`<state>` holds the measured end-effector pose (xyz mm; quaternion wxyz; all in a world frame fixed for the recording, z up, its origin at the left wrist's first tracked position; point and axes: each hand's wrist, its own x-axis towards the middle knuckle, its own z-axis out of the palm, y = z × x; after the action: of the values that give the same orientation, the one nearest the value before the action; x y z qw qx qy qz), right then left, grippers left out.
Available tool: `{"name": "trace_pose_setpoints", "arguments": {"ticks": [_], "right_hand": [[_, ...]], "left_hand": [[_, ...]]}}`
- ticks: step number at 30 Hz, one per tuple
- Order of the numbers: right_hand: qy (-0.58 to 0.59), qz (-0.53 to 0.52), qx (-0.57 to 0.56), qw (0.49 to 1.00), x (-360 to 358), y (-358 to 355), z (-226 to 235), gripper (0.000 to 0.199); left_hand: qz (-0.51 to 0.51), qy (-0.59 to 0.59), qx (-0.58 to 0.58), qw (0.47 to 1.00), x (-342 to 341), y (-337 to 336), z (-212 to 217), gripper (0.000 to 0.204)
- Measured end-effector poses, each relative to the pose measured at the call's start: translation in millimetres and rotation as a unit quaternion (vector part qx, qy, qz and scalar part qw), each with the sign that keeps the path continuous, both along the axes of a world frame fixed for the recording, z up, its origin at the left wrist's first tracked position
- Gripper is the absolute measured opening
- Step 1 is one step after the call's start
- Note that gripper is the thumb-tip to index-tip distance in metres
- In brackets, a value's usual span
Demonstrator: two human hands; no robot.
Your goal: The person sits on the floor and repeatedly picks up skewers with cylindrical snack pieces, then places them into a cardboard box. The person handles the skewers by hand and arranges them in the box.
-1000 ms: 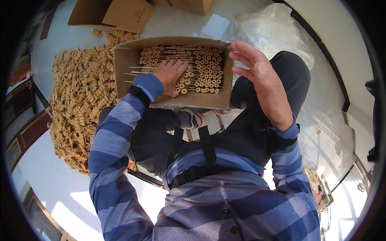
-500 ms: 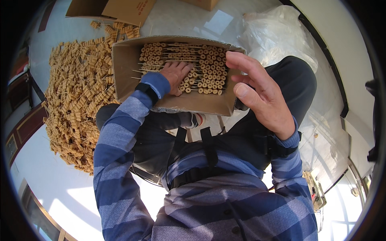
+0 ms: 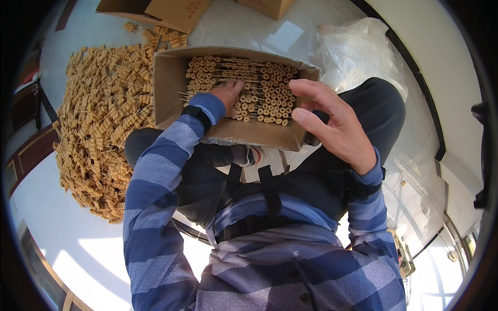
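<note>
Left hand [image 3: 226, 97] is down in the cardboard box [image 3: 168, 78], on the middle of the packed skewers [image 3: 276, 98]; its fingers are partly hidden, so we can't tell if they grip or just press. Right hand [image 3: 336, 120] is open at the box's right end — thumb and fingers well apart, nothing held; contact with the box unclear. Skewers lie in two stacks, ring ends up, bare sticks running between; a few sticks poke out to the left, beside the left hand.

To settle these well, we'd press evenly with a flat palm, not fingertips — thin sticks could snap; we'd back the right stack with the right hand so it can't slide; we'd straighten the stray sticks before any more layers; loose pile [image 3: 98, 119] sits just left of the box, handy for reaching.
</note>
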<state>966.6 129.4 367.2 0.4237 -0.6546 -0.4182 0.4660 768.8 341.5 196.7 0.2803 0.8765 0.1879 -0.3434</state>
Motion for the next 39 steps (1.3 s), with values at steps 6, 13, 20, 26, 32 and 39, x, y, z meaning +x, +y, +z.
{"name": "trace_pose_setpoints", "arguments": {"ticks": [6, 13, 20, 26, 32, 39], "right_hand": [[-0.110, 0.046, -0.075, 0.990, -18.9, 12.0, -28.4, 0.036], [-0.253, 0.138, -0.202, 0.936, -61.6, 61.3, -126.5, 0.029], [-0.220, 0.114, -0.237, 0.940, -75.7, 76.9, -178.6, 0.031], [-0.266, 0.159, -0.266, 0.913, -73.9, 70.4, -190.4, 0.028], [-0.253, 0.160, -0.256, 0.919, -80.3, 76.9, -212.2, 0.028], [-0.161, 0.207, -0.230, 0.937, -75.0, 76.4, -222.2, 0.021]], "left_hand": [[0.037, 0.033, 0.002, 0.999, 8.7, -3.7, -2.6, 0.097], [0.019, 0.025, 0.003, 0.999, 6.2, -3.1, 1.7, 0.087], [0.043, -0.067, -0.011, 0.997, -1.7, 17.5, -13.0, 0.053], [-0.009, -0.096, -0.038, 0.995, -12.0, 17.8, -12.8, 0.070], [-0.023, -0.098, -0.038, 0.994, -14.2, 18.1, -13.5, 0.074], [-0.041, -0.115, -0.066, 0.990, -12.6, 15.3, -29.1, 0.072]]}}
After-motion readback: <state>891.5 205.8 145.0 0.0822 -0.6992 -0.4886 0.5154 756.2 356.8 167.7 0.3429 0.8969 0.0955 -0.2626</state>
